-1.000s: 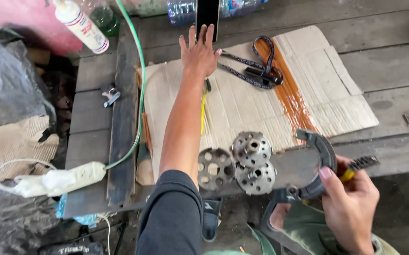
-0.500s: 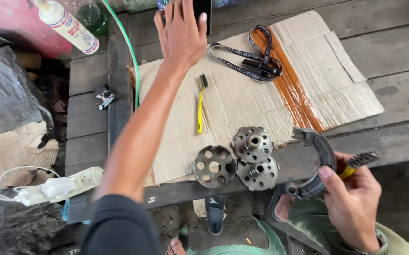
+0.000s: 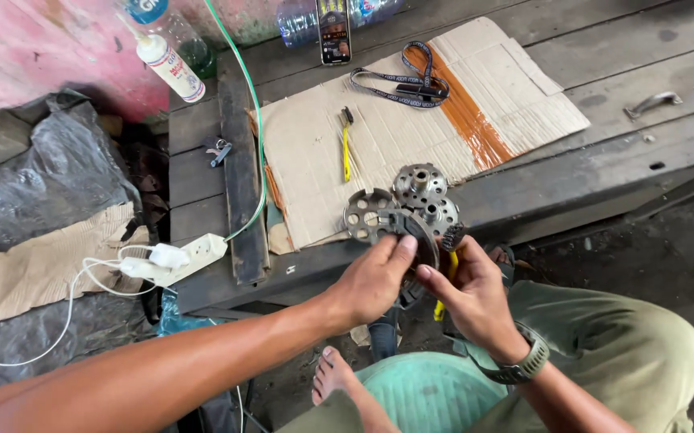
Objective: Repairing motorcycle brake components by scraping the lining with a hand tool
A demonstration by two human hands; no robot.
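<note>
Corrugated cardboard point(image 3: 411, 128), hands point(image 3: 419, 281) gripping perforated metal disc point(image 3: 420, 240)

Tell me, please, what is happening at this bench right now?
A seated person holds a dark curved metal part in both hands at the front edge of a wooden bench. The left hand pinches it; the right hand also grips a yellow-handled brush. Three perforated metal discs lie on cardboard just beyond, with a second yellow brush, a lanyard and a phone.
</note>
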